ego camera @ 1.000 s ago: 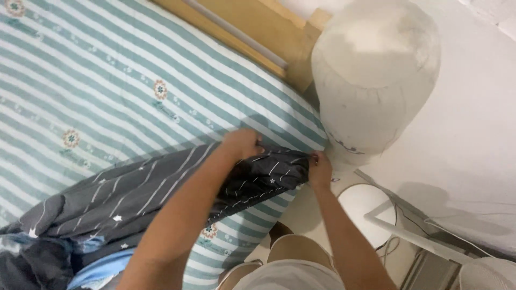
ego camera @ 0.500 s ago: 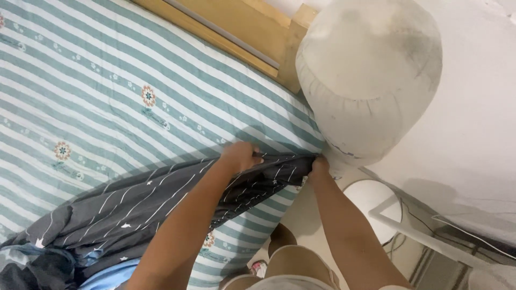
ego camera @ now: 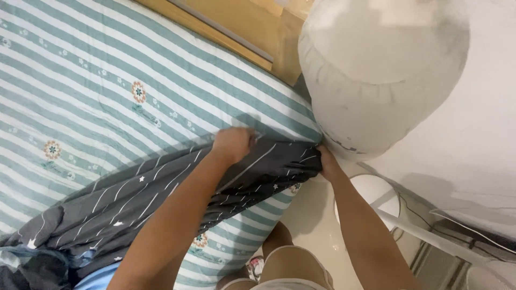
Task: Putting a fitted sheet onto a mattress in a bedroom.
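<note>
A mattress (ego camera: 107,91) covered in a teal-and-white striped sheet with small flower motifs fills most of the head view, with a pale wooden bed frame (ego camera: 236,27) running along its far edge. At the far corner of the bed a large, rounded white fabric-covered object (ego camera: 376,70) stands just beside the mattress, and a white wall (ego camera: 473,150) is seen to its right. Across the mattress a dark grey sheet (ego camera: 140,196) printed with thin white lines and stars is spread from the lower left up to that corner. A blue piece of cloth (ego camera: 97,274) is glimpsed under its near end.

The grey sheet's corner is being drawn over the corner of the mattress; this is judged to be the step in hand. The left hand (ego camera: 232,144) is closed on the top of the grey sheet near the corner, its fingers curled into the fabric. The right hand (ego camera: 327,161) is pressed against the side of the mattress corner with the sheet's edge gathered in it; how tightly it is shut cannot be told, since the fingers are hidden by folds.

The next move is judged to call for the edge to be pulled down and tucked beneath the corner, with tension kept by both hands. Little room is left by the rounded white object. A round white stool (ego camera: 371,196) stands on the pale floor (ego camera: 312,215) below.
</note>
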